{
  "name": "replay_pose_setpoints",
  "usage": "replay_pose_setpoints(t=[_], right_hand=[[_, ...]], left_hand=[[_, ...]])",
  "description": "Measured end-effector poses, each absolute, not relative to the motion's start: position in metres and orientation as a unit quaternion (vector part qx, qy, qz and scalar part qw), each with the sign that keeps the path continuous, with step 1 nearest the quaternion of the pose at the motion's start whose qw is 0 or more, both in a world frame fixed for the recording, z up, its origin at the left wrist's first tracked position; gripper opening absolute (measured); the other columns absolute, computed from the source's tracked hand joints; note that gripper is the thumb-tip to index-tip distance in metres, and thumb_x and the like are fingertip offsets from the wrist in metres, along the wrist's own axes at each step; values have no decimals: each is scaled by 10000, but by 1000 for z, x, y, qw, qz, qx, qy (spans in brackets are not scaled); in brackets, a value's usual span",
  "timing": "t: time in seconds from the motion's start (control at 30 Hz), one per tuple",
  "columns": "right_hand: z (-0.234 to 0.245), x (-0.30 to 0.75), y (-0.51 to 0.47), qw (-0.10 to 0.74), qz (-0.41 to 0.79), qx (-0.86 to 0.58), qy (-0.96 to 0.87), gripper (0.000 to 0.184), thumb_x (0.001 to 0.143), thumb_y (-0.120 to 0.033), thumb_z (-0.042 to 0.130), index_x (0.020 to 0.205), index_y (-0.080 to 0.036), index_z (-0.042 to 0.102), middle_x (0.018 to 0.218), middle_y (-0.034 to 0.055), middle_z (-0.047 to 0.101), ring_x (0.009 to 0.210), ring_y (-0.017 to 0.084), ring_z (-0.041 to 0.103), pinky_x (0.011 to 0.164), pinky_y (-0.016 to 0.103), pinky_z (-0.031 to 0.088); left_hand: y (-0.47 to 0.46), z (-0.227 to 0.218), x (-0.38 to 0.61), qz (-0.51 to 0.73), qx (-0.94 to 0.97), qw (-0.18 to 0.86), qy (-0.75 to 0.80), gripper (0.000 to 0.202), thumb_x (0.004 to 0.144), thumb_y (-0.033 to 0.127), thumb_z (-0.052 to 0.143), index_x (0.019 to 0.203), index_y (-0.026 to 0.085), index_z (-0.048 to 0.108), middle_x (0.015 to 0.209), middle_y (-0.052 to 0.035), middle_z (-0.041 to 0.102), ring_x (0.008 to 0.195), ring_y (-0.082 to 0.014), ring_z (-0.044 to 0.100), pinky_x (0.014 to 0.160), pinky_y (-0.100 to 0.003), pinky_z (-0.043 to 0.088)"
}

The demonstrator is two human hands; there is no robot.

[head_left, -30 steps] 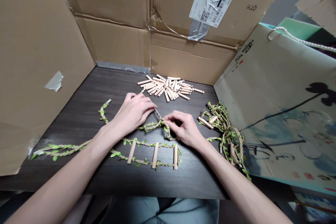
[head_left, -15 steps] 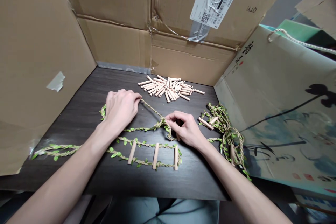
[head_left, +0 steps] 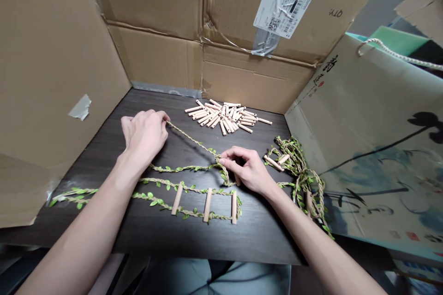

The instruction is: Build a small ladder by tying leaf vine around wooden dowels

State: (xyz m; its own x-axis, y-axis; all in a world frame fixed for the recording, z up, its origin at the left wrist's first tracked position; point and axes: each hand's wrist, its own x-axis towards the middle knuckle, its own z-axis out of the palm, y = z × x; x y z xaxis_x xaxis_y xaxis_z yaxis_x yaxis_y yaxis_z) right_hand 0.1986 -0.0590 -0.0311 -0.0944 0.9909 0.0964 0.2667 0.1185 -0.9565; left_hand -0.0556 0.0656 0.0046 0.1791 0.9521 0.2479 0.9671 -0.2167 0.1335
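My left hand [head_left: 147, 133] pinches one end of a braided leafy twine [head_left: 188, 138] and holds it taut above the table, left of centre. The twine slants down to my right hand [head_left: 247, 169], whose thumb and fingertips are closed on it where strands meet. A wooden rod partly shows under the right fingers. Below lies a small ladder of leafy twine with wooden rungs [head_left: 207, 205], flat on the dark table [head_left: 166, 239]. Another strand [head_left: 183, 168] runs loosely leftward from near the right fingertips.
A heap of pale wooden rods with holes [head_left: 224, 117] lies at the back. At right, a tangled bundle of leafy twine [head_left: 297, 161] holds several rods, beside a painted paper bag [head_left: 380, 147]. Cardboard walls [head_left: 155, 60] enclose the back and left.
My left hand has moved left and slightly away, drawing out a longer taut length of twine. My right hand stays nearly in place, still pinching. The view has shifted slightly.
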Motion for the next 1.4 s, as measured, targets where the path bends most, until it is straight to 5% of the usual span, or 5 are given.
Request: replay_pose_setpoints(t=[0.17,0.37,0.57,0.87,1.4], right_hand=[[-32,198,-60,429,445,-517,-592,305,911,-473,740,920,-169,754,760,9,645,500,79,474,453,223,355],[-31,197,-59,421,457,-521,-586,370,899,-536,744,916,-166,745,728,3,632,491,80,462,453,225,349],[-30,198,-57,434,440,-520,-590,400,896,-560,742,930,-162,754,737,3,618,593,107,493,532,234,391],[-33,199,-57,438,481,-512,-562,391,900,-539,739,985,-158,752,700,0,614,509,89,441,459,228,344],[-32,200,-56,417,432,-514,-612,364,951,-497,688,1052,-163,790,706,-8,594,600,112,421,544,240,328]], left_hand=[[67,4,-60,-146,-761,16,-632,339,989,265,427,1047,190,753,1075,-153,747,1124,-381,637,999,-578,418],[51,3,-36,-174,-908,-78,-374,474,972,221,467,1432,201,581,1608,-131,476,1480,-323,421,1216,-582,281],[26,-6,-3,-133,-924,-264,-242,313,1056,299,415,1134,202,702,1118,-63,756,1057,-221,670,1062,-397,442],[27,-3,-1,-144,-895,-243,-346,277,976,273,414,748,197,554,801,-27,619,711,-188,522,677,-315,341],[28,-2,0,-220,-829,-362,-364,405,890,444,584,649,192,378,623,59,342,615,-105,302,597,-257,231]])
